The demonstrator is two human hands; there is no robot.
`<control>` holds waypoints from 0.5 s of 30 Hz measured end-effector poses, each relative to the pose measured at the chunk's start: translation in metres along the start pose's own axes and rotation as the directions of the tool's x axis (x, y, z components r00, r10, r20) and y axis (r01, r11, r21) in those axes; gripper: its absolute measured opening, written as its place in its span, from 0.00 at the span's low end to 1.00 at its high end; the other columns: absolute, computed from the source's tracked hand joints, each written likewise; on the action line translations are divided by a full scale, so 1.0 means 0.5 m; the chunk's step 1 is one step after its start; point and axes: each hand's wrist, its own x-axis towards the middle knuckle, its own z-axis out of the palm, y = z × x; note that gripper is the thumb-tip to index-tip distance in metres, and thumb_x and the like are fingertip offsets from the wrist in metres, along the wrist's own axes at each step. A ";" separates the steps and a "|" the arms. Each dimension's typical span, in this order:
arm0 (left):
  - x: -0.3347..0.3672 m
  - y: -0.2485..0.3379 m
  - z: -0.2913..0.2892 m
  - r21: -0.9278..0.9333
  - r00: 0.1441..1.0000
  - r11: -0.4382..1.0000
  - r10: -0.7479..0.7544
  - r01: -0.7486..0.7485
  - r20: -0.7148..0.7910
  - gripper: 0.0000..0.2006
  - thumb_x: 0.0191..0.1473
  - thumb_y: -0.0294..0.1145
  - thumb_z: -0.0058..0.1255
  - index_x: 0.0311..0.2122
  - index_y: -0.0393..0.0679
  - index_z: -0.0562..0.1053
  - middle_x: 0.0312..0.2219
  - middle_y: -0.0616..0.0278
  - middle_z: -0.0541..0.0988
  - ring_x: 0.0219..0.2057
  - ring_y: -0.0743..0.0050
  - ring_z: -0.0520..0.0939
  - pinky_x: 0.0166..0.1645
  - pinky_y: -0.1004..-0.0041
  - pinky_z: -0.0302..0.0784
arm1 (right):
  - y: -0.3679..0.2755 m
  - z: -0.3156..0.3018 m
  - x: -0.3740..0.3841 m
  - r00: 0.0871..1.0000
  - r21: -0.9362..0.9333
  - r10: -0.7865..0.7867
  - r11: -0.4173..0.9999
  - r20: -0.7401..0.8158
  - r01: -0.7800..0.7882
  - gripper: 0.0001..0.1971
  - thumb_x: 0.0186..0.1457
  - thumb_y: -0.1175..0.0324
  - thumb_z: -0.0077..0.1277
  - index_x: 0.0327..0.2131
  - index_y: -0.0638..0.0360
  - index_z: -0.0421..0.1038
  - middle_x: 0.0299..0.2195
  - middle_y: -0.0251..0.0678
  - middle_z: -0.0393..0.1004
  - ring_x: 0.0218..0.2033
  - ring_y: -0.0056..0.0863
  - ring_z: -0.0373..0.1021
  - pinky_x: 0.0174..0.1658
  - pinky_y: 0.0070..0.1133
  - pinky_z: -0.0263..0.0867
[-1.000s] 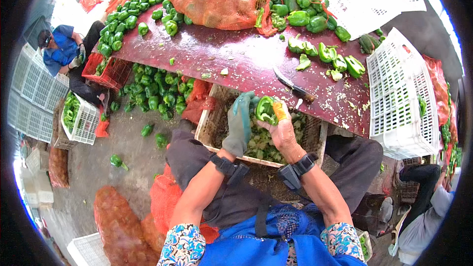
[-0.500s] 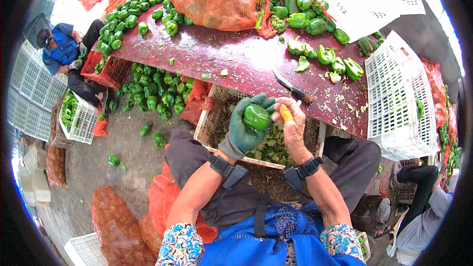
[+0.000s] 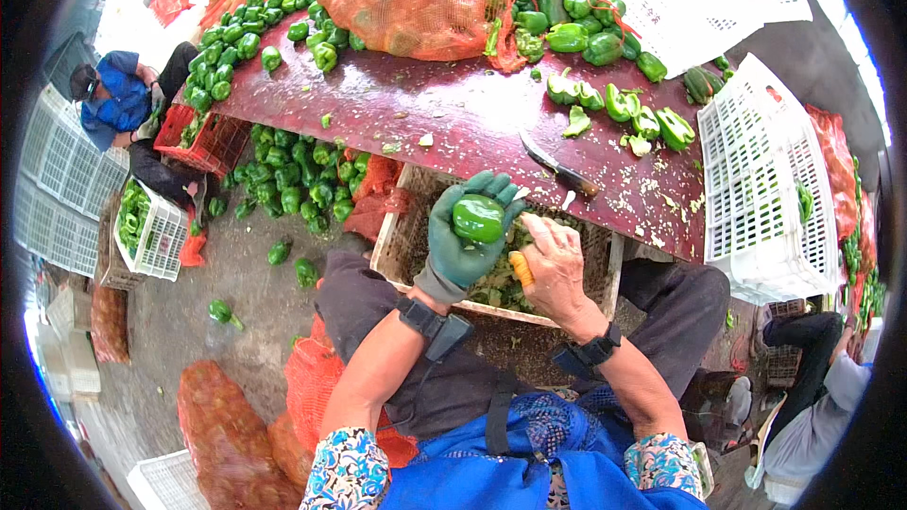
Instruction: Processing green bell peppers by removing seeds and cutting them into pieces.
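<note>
A whole green bell pepper (image 3: 478,219) rests in my left hand (image 3: 458,250), which wears a dark green glove and curls its fingers around it. My bare right hand (image 3: 559,274) is close beside the pepper, its fingers bent. A ribbed yellow-orange piece (image 3: 521,269) shows at its thumb; I cannot tell whether it is a thumb cover or a handle. Below both hands is a crate (image 3: 496,310) with pale green scraps inside. Beyond them, a curved knife (image 3: 559,166) with a dark handle lies on the dark red table (image 3: 397,99).
Halved peppers (image 3: 624,106) lie at the table's right, near stacked white crates (image 3: 761,184). A full orange mesh sack (image 3: 411,2) and many whole peppers sit at the back. More peppers (image 3: 293,170) are heaped on the left floor. A person in blue (image 3: 115,99) sits far left.
My left hand has shifted slightly left with the pepper, now turned more on its side. My right hand has drawn down and back, and its yellow-orange piece now points toward the left palm.
</note>
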 end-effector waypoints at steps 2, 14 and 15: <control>0.001 0.004 0.010 -0.057 1.000 0.998 0.013 -0.014 -0.014 0.20 0.60 0.41 0.44 0.50 0.38 0.73 0.51 0.48 0.76 0.54 0.52 0.75 0.63 0.55 0.65 | 0.009 0.002 -0.014 0.996 0.085 0.093 0.992 -0.016 -0.091 0.16 0.48 0.70 0.57 0.42 0.63 0.71 0.49 0.44 0.71 0.50 0.39 0.68 0.50 0.34 0.61; -0.014 -0.010 0.025 0.250 0.999 0.968 -0.023 0.011 0.044 0.24 0.64 0.40 0.38 0.59 0.36 0.64 0.55 0.51 0.71 0.56 0.61 0.73 0.63 0.63 0.66 | -0.006 -0.006 0.087 0.999 0.460 0.045 0.888 -0.027 -0.028 0.30 0.42 0.68 0.65 0.51 0.60 0.67 0.47 0.47 0.71 0.50 0.47 0.68 0.55 0.35 0.64; -0.014 -0.008 0.021 0.378 0.998 0.926 -0.013 -0.009 0.056 0.24 0.65 0.42 0.37 0.59 0.37 0.64 0.55 0.52 0.72 0.56 0.62 0.73 0.63 0.63 0.66 | 0.011 0.008 0.081 0.994 0.562 0.109 0.823 -0.010 -0.085 0.30 0.44 0.68 0.64 0.52 0.61 0.67 0.47 0.48 0.72 0.49 0.46 0.69 0.54 0.33 0.65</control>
